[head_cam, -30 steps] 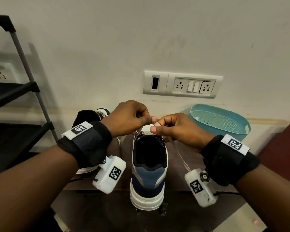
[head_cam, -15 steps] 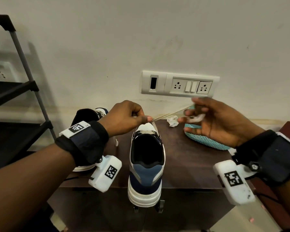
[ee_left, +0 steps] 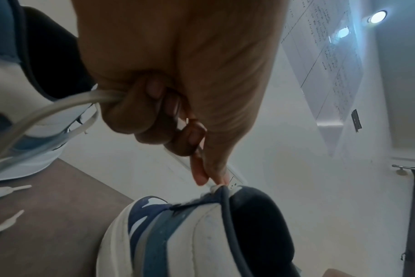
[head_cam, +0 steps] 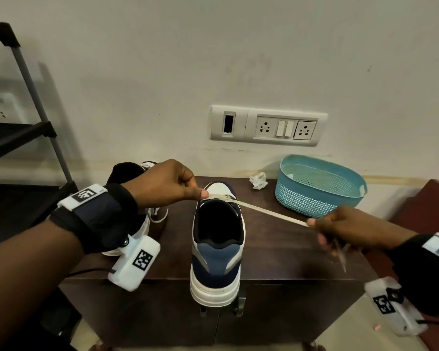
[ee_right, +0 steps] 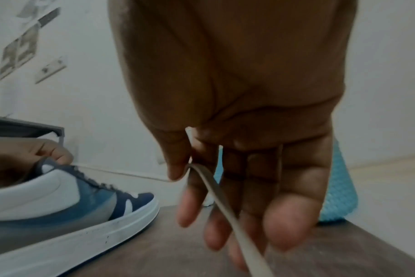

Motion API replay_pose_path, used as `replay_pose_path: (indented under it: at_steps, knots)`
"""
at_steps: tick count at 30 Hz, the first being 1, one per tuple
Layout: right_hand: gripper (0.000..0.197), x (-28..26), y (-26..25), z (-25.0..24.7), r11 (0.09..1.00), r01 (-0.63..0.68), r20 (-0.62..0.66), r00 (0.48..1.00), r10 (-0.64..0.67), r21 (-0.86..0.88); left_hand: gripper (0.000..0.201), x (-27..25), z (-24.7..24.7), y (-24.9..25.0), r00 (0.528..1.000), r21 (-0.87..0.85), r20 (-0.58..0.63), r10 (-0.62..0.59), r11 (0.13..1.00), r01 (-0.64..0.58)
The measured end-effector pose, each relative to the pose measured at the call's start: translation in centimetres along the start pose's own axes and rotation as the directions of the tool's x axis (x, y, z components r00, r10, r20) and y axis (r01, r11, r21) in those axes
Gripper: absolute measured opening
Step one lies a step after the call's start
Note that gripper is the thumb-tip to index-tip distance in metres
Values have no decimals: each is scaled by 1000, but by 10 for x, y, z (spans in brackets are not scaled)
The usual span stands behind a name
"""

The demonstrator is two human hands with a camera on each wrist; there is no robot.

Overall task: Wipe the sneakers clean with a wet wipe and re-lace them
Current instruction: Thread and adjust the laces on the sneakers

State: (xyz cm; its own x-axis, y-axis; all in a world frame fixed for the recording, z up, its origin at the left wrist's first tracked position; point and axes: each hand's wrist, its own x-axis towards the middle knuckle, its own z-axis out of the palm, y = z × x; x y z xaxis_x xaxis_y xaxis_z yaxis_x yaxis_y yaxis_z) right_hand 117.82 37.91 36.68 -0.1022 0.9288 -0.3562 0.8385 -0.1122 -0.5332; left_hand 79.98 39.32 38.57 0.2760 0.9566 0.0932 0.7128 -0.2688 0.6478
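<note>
A white and blue sneaker (head_cam: 216,262) stands heel toward me on the dark wooden cabinet (head_cam: 284,254). Its white lace (head_cam: 269,211) runs taut from the tongue out to the right. My left hand (head_cam: 170,184) pinches the lace at the tongue, thumb against forefinger (ee_left: 203,168), and also grips a second lace strand (ee_left: 59,106) in its curled fingers. My right hand (head_cam: 340,229) pinches the lace (ee_right: 216,189) between thumb and forefinger, its other fingers loose. The second sneaker (head_cam: 127,178) stands behind my left wrist, mostly hidden.
A crumpled used wipe (head_cam: 258,180) lies near the wall beside a teal plastic basket (head_cam: 319,186). A wall socket panel (head_cam: 268,125) is above. A black shoe rack (head_cam: 23,138) stands left. Loose lace ends (ee_left: 10,190) lie on the cabinet top.
My right hand swung out from the tongue, first up to the right, then down and toward me, drawing the lace taut. The left hand stayed pinching at the tongue.
</note>
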Motion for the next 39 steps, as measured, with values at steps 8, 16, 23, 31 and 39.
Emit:
replay_pose_path:
  at_steps: [8, 16, 23, 31, 39]
  knots:
    - [14, 7, -76, 36, 887, 447, -188, 887, -422, 115, 30, -3, 3, -1, 1000, -42, 22, -15, 999, 16]
    - [15, 17, -100, 55, 844, 456, -106, 889, -445, 282, 33, -6, 2, -6, 997, -73, 51, -51, 996, 55]
    - [19, 19, -87, 51, 884, 415, -12, 906, -422, 216, 30, -12, -2, -4, 981, -143, 164, -106, 981, 130]
    - [18, 10, -102, 36, 557, 173, 126, 881, -456, 812, 23, -13, -14, 3, 971, -611, 234, -54, 769, 190]
    - [22, 23, -134, 44, 311, 132, 3, 917, -399, 941, 28, -1, -7, 25, 998, -796, 48, -40, 602, 63]
